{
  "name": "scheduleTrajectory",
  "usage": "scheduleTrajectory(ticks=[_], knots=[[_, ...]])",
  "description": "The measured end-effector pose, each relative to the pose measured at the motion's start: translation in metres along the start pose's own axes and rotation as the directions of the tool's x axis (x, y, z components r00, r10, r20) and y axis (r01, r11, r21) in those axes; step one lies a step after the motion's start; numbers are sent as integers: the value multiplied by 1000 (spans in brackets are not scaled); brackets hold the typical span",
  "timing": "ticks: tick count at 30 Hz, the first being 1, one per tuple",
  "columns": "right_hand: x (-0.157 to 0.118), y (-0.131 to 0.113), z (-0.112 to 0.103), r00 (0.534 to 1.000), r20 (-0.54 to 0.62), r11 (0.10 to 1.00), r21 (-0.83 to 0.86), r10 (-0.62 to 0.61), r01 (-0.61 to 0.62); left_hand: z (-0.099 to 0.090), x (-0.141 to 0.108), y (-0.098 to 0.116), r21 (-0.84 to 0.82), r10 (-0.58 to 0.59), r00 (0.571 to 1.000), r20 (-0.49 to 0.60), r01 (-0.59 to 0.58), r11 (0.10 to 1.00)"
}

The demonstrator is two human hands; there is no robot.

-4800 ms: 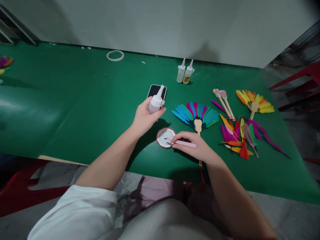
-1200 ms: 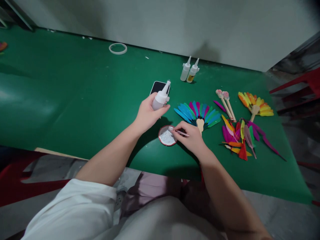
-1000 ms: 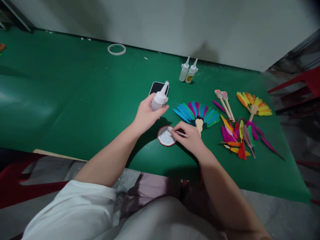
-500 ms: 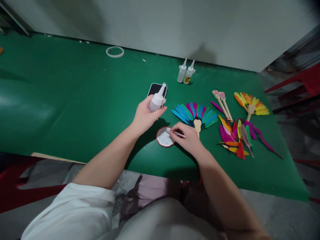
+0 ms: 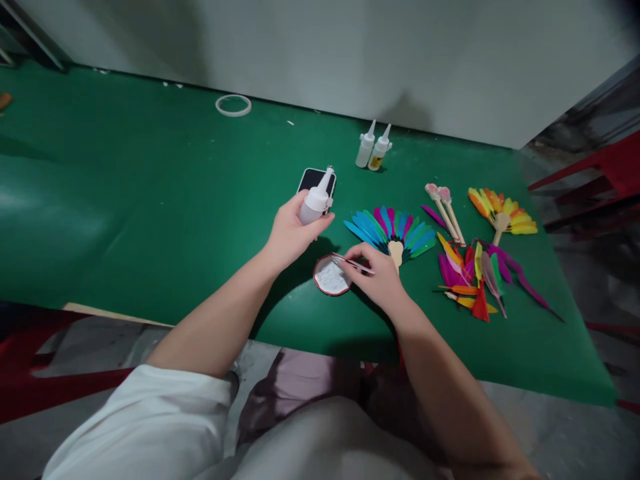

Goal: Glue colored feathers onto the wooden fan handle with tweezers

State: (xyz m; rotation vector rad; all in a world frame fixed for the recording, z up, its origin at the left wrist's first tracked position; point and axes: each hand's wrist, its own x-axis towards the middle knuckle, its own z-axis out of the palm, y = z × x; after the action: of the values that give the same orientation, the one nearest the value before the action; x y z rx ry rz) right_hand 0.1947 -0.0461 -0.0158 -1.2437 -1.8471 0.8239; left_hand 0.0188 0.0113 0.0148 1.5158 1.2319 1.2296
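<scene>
My left hand is wrapped round a white squeeze bottle, its nozzle tilted up and away from me. Pinched in the fingers of my right hand is a thin pair of tweezers, whose tips reach over a small round dish with a red rim and a whitish inside. What the tips touch is too small to tell. Just beyond my right hand lies a blue, green and purple feather fan with a pale wooden handle, partly hidden by that hand.
On the green table a phone lies behind the held bottle. Two bottles stand near the wall, left of them a tape ring. Rightward are loose feathers, two sticks and a yellow-orange fan.
The tweezers have shifted slightly in my right hand, their tips now at the dish's upper edge. My left hand holds the bottle as before. The view has moved a little.
</scene>
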Motion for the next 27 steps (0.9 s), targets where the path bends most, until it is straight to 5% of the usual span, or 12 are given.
scheduleTrajectory(ticks=[27], knots=[[-1,2,4,994,86,992,-98,-67,76,0,-1,-3,44,9,1000,-6,-9,999]])
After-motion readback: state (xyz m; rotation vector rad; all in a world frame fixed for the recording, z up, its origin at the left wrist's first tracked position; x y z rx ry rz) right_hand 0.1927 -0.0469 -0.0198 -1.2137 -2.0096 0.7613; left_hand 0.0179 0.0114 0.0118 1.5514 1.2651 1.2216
